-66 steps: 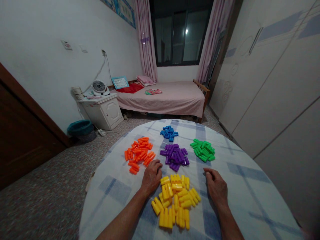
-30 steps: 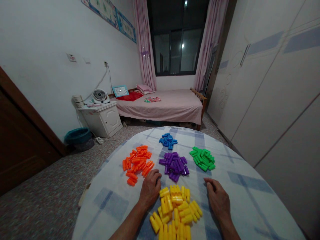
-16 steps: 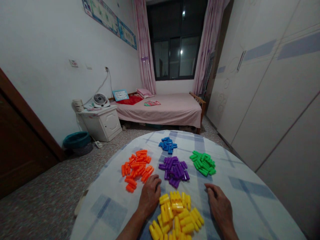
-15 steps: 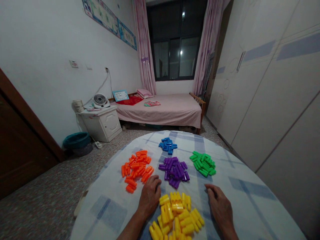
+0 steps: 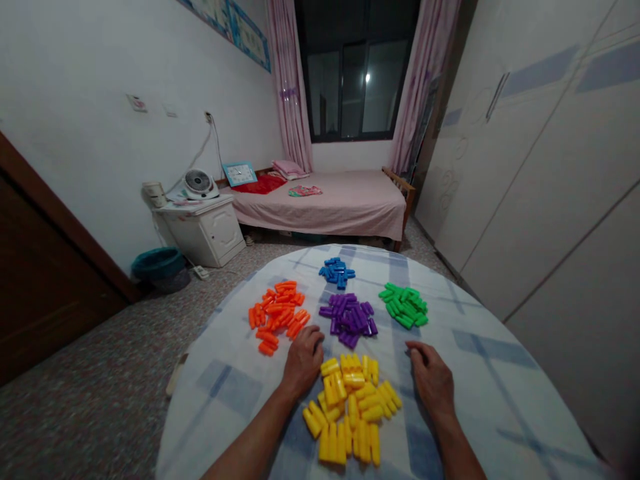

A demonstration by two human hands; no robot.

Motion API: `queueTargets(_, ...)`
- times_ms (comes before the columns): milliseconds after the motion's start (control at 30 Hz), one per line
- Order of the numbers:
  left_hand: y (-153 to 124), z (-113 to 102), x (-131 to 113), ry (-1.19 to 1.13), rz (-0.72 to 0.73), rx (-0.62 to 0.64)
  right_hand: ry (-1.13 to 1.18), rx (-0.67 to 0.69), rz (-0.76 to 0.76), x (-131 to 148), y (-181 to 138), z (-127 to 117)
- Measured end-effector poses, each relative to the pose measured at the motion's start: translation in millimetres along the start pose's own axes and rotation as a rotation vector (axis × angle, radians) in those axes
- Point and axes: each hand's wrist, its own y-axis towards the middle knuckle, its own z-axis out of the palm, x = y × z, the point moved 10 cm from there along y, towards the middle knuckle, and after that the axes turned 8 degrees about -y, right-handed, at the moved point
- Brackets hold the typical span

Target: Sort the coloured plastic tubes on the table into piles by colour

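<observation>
My left hand (image 5: 304,360) rests on the tablecloth with its fingers loosely bent and nothing visible in it. It lies between a pile of orange plastic pieces (image 5: 278,312) and a pile of yellow plastic pieces (image 5: 354,403), close to both. On the other side of the yellow pile, my right hand (image 5: 431,375) lies on the cloth, its index finger reaching forward and the thumb a little apart; it holds nothing I can see. Purple pieces (image 5: 349,318) are heaped ahead, between the hands. Green pieces (image 5: 404,305) lie beyond my right hand, and blue pieces (image 5: 337,272) are farthest away.
The piles sit on a round table with a blue-and-white checked cloth (image 5: 500,387). Past it stands a bed (image 5: 340,207) below a window. To the left are a white cabinet (image 5: 205,233) bearing a fan (image 5: 199,183) and a bin (image 5: 159,267); a wardrobe (image 5: 525,180) lines the right.
The camera view has tilted down, so the table and piles appear higher and more of the yellow pile shows. Both hands keep about the same places on the cloth.
</observation>
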Motion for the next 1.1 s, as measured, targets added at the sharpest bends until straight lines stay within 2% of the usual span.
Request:
queueTargets(167, 2, 3, 1, -0.001, -0.006, 0.027, 0.013, -0.042, -0.069, 15, -4, -7)
queueTargets(267, 3, 5, 0, 0.003, 0.003, 0.040, -0.004, -0.043, -0.053, 17, -4, -7)
queueTargets(433, 10, 9, 2, -0.051, -0.056, 0.114, -0.052, 0.137, 0.023, 18, 10, 4)
queueTargets(567, 6, 4, -12, -0.123, -0.059, 0.254, -0.013, 0.264, 0.058, 22, 10, -6)
queueTargets(667, -12, -6, -27, -0.107, -0.046, 0.424, 0.025, 0.433, 0.032, 29, -14, -10)
queueTargets(767, -39, -17, -33, -0.014, -0.073, 0.589, 0.008, 0.650, -0.042, 37, -56, -3)
queueTargets(833, -55, -21, -35, 0.049, -0.091, 0.661, -0.031, 0.717, -0.102, 42, -80, 2)
queueTargets(933, -68, -17, -39, 0.117, -0.074, 0.695, -0.032, 0.729, -0.170, 53, -102, 11)
queueTargets(1100, -63, 6, -51, 0.043, -0.010, 0.604, -0.059, 0.633, -0.231, 77, -107, 25)
